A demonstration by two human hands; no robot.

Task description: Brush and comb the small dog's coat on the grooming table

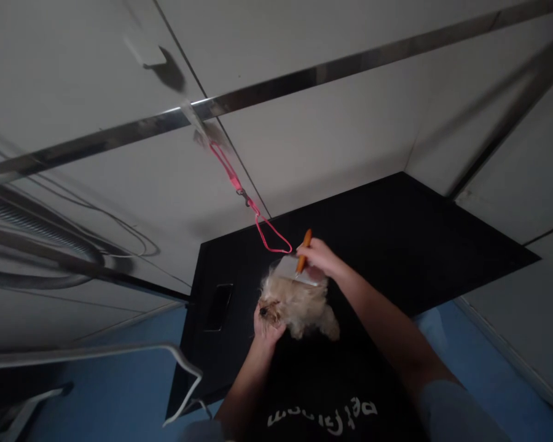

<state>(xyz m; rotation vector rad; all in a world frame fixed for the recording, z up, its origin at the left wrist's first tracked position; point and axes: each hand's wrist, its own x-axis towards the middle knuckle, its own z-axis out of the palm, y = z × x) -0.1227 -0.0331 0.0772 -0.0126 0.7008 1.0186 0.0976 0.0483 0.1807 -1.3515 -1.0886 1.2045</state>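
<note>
A small, fluffy cream-coloured dog (306,304) is on the black table (378,221) in front of me. My left hand (266,328) is closed around the underside of its head, by the muzzle. With my right hand (320,255) I grip the orange handle of a slicker brush (304,252). The brush's wide pale head lies against the fur on the dog's back. Part of the left fingers is hidden behind the dog's head.
A pink grooming loop (271,242) hangs from a metal bar (267,95) just beyond the dog. A dark phone (219,307) lies on the table's left side. A grey hose (41,224) and white bent tubing (179,356) are at left.
</note>
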